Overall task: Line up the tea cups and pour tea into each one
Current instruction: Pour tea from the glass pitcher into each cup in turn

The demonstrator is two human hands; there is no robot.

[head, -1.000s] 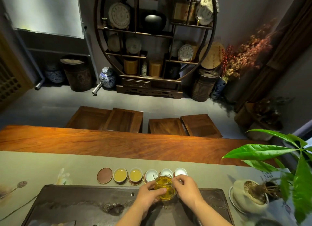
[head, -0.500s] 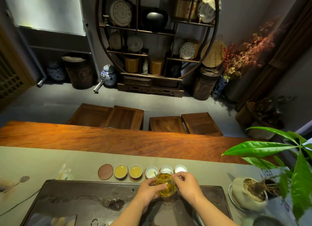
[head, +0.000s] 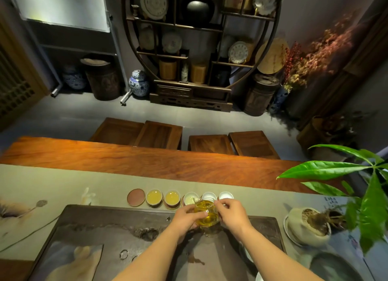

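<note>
Both hands, left hand [head: 185, 215] and right hand [head: 232, 213], are closing their grip around the glass pitcher [head: 206, 213], tipping it at the third cup [head: 191, 197]. Left of it, two filled cups [head: 154, 196] are sitting; right of it, two white cups [head: 226, 195] are waiting empty.

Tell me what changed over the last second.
The clear glass pitcher of amber tea, held by left hand and right hand, tipped toward the third small white cup, which now holds a little pale tea. Both grips stayed on. The two filled cups and empty white cups are unchanged.
</note>
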